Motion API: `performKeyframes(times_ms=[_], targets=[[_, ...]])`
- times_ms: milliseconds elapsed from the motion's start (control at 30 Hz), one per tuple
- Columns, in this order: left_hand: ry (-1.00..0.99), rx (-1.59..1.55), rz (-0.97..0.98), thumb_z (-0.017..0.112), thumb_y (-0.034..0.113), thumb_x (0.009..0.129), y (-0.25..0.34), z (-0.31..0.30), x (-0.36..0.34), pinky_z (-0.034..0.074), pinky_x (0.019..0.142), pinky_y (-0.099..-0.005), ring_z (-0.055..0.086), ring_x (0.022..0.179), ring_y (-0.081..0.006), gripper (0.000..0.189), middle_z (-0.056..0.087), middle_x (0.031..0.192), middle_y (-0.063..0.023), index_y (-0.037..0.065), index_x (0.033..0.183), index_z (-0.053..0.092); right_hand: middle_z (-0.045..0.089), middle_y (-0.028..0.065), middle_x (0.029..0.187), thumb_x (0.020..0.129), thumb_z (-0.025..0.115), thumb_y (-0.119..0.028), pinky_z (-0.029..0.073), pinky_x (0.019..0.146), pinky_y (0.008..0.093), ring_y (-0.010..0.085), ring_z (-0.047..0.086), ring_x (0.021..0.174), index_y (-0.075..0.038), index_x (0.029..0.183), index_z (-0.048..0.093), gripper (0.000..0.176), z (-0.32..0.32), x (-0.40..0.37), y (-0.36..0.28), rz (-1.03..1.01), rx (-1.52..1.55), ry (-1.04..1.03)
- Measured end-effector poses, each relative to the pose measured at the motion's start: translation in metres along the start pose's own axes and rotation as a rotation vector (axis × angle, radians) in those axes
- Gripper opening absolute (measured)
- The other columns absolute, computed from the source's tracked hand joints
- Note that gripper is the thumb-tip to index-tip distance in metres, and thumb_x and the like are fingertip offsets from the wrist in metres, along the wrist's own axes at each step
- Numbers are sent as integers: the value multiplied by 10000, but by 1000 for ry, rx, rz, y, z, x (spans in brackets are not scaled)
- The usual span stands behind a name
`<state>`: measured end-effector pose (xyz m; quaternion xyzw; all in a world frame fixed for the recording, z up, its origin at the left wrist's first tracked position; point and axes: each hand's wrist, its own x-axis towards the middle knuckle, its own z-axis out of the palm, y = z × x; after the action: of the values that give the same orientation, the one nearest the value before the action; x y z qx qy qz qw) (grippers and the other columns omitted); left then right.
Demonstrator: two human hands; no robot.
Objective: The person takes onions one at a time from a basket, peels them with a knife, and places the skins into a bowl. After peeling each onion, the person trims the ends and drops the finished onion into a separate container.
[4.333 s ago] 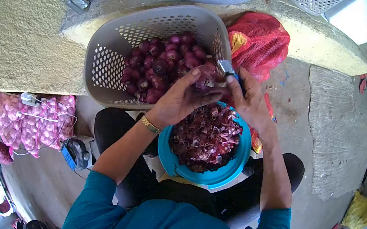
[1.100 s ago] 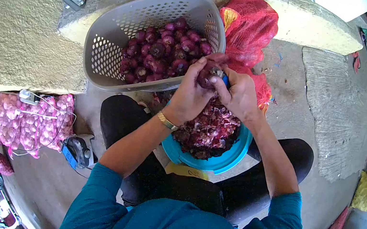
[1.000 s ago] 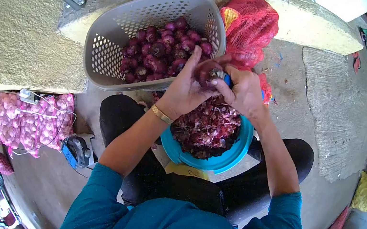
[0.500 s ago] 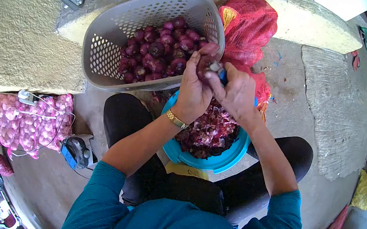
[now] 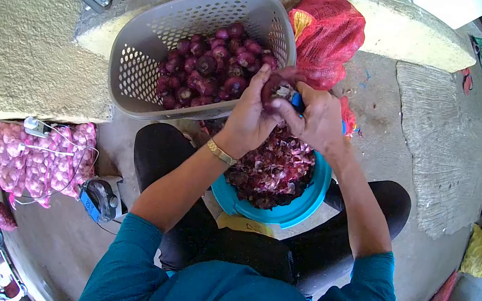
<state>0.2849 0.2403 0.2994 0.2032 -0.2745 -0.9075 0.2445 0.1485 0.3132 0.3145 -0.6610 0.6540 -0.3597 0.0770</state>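
Observation:
My left hand (image 5: 250, 114) is wrapped round a red onion (image 5: 275, 88) beside the right rim of a grey perforated basket (image 5: 127, 107). Against the onion, my right hand (image 5: 317, 115) grips a small blue-handled tool (image 5: 297, 101); its working end is blurred and partly hidden. Several purple-red onions (image 5: 207, 65) lie inside the basket. Below my hands stands a turquoise tub (image 5: 307, 209) holding loose onion skins (image 5: 273, 168).
A red mesh sack (image 5: 333, 35) lies right of the basket by a raised ledge (image 5: 401, 34). Pink net bags of bulbs (image 5: 42, 159) and a blue-faced device (image 5: 90, 205) are at left. A grey mat (image 5: 445, 146) lies at right.
My left hand and wrist have shifted slightly left, and the onion has turned in my grasp. My right hand has moved a little to the right with the blue-handled tool.

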Motion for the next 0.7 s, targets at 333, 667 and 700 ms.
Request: performKeyframes(times_ms=[333,667,700], targets=[[98,-28,335,324,448,1047,-10,15,2,464,996,-344,591,1119,-204,553,602,1265,-114,12,1330,512,607,247,656,905,643,-416,498,563,476,435,625,640,33,836,645,454,6,-4,0,187,200,-14],[11,-245,135,364,499,1028,-9,2,3,509,894,-304,619,965,-160,538,651,1080,-69,38,1170,602,604,244,651,892,630,-479,496,553,494,437,624,631,7,860,630,487,10,-2,-7,72,-7,97],[133,-188,223,364,490,1031,-10,9,2,506,903,-303,618,980,-162,521,652,1094,-70,44,1145,607,605,245,651,891,632,-478,497,555,496,435,626,631,8,853,634,487,14,-2,-6,128,20,72]])
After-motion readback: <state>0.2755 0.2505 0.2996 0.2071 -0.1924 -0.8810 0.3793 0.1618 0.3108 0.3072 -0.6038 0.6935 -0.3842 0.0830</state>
